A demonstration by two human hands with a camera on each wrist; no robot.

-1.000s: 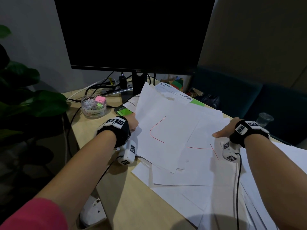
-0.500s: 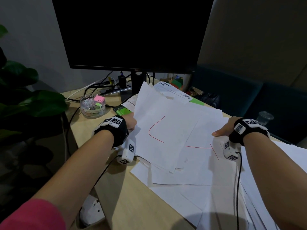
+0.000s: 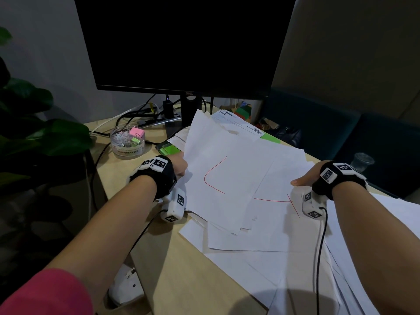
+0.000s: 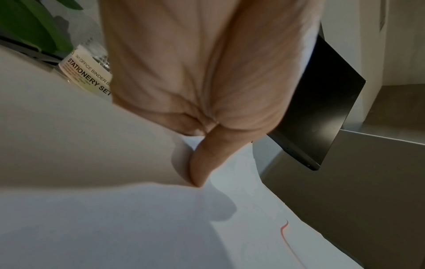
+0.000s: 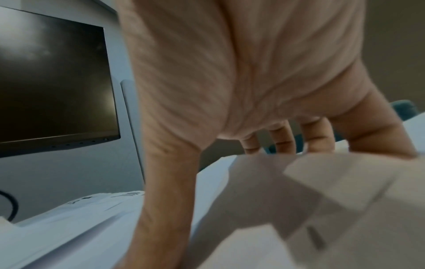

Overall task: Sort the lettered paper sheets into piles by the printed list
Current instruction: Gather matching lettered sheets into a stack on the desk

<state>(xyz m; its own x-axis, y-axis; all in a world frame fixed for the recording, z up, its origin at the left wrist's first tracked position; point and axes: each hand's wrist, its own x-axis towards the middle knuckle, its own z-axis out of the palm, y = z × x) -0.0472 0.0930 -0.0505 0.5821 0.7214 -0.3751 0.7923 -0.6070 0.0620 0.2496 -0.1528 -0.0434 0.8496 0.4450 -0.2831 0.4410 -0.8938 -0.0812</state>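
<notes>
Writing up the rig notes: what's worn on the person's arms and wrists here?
Both forearms are bare. Each wrist carries a black strap topped with white blocks bearing black-and-white square markers, plus a white camera module hanging underneath with more markers and a thin black cable. A pink sleeve shows on the left upper arm.

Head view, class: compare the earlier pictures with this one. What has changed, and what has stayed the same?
Almost nothing. The left hand still grips the left edge of the sheet with the red curve, held raised as before. The right hand still rests on the sheet with red lines. The stationery tub and monitor have not moved.
</notes>
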